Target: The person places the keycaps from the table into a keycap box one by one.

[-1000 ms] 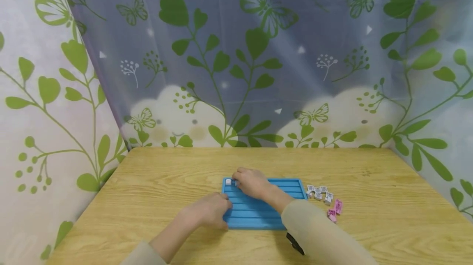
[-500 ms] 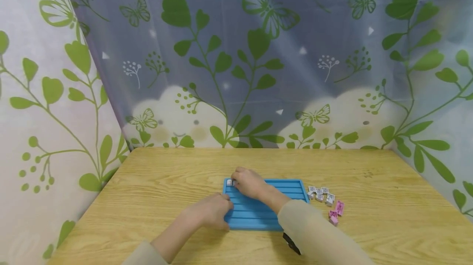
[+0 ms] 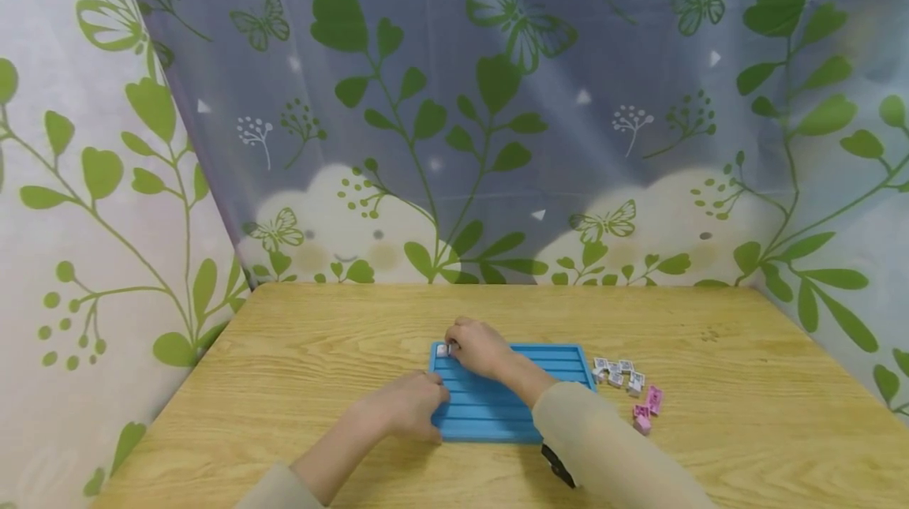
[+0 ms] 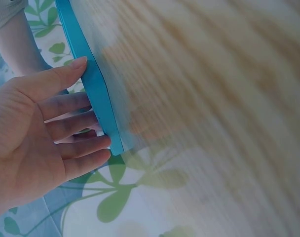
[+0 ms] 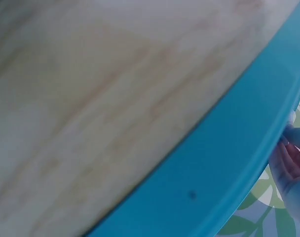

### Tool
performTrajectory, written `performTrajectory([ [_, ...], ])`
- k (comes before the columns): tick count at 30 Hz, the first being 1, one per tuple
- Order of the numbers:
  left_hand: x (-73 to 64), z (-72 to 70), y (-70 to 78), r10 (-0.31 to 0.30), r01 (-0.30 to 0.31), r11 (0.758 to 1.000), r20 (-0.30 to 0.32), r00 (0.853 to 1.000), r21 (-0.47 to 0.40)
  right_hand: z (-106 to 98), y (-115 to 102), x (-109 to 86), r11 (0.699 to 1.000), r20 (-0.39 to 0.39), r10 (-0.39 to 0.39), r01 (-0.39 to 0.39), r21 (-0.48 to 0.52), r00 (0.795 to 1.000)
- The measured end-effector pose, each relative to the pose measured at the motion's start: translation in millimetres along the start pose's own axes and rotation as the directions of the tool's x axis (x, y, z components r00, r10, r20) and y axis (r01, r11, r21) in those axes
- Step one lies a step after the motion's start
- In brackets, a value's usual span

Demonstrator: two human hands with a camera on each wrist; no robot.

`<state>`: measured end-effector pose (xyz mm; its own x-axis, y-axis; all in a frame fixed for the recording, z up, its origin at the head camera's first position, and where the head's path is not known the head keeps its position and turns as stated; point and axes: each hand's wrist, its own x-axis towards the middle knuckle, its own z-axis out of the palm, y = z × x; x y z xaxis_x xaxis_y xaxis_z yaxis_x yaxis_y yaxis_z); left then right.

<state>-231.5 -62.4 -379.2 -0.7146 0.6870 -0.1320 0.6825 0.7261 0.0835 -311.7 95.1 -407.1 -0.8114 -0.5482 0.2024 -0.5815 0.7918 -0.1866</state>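
A blue ridged tray (image 3: 490, 414) lies on the wooden table. My left hand (image 3: 408, 405) is at its left side. In the left wrist view, the thumb and loosely extended fingers of that hand (image 4: 51, 118) touch the tray's outer wall (image 4: 98, 91). Over the tray's far left corner, my right hand (image 3: 483, 349) pinches a small white piece, probably a keycap, mostly hidden by the fingers. Another white keycap (image 3: 442, 350) sits in the corner of the top row. The right wrist view catches part of my right hand (image 5: 293, 173) beyond the tray wall (image 5: 204, 163).
Several white keycaps (image 3: 615, 375) lie loose to the right of the tray, hollow sides showing on some. Closer to me are a longer pink keycap (image 3: 654, 399) and smaller pink ones (image 3: 642, 421). A patterned curtain (image 3: 497, 138) hangs behind the table.
My right hand shifts slightly at the far left corner, its fingers closer to the white keycap there. My left hand stays at the tray's side. The head view has shifted a little.
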Motion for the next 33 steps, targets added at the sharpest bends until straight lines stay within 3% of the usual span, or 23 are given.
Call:
performTrajectory([
  [19, 1.2, 0.5, 0.4, -0.013, 0.013, 1.000, 0.018, 1.000, -0.013, -3.4, -1.0, -0.5, 0.998, 0.024, -0.054, 0.054, -0.011, 0.998],
  [33, 0.6, 0.8, 0.9, -0.008, 0.008, 1.000, -0.008, 1.000, 0.011, -3.1, -0.5, -0.3, 0.999, 0.037, -0.035, 0.034, 0.006, 0.999],
])
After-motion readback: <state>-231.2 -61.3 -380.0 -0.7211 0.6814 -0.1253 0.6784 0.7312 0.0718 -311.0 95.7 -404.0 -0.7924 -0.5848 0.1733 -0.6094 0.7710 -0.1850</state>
